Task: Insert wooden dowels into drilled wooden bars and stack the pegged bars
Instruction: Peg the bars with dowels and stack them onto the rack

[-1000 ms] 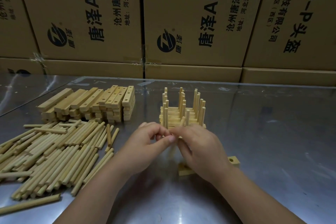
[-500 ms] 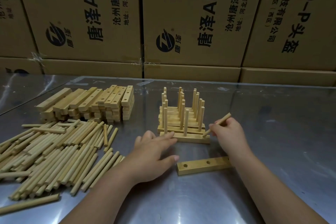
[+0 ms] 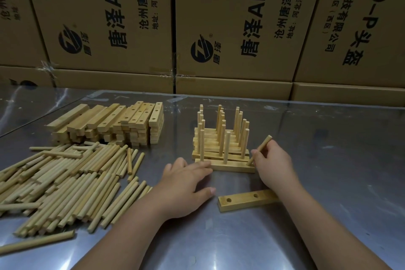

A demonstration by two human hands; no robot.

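A cluster of pegged bars point(image 3: 221, 144) stands mid-table, dowels upright. The nearest pegged bar point(image 3: 232, 167) lies at its front. My left hand point(image 3: 186, 186) lies flat, fingers straight, fingertips touching that bar's left end. My right hand point(image 3: 274, 164) pinches a loose dowel point(image 3: 259, 149), tilted, its lower tip at the bar's right end. A bare drilled bar point(image 3: 245, 200) lies flat on the table under my right wrist, two holes showing.
A heap of loose dowels point(image 3: 65, 177) covers the table's left side. Behind it sits a stack of drilled bars point(image 3: 114, 125). Cardboard boxes point(image 3: 219, 28) form a wall along the back of the steel table point(image 3: 328, 182).
My hands came apart from in front of the cluster. A pegged bar now stands at its front, my left hand went flat beside it, and my right hand carries a dowel at its right end.
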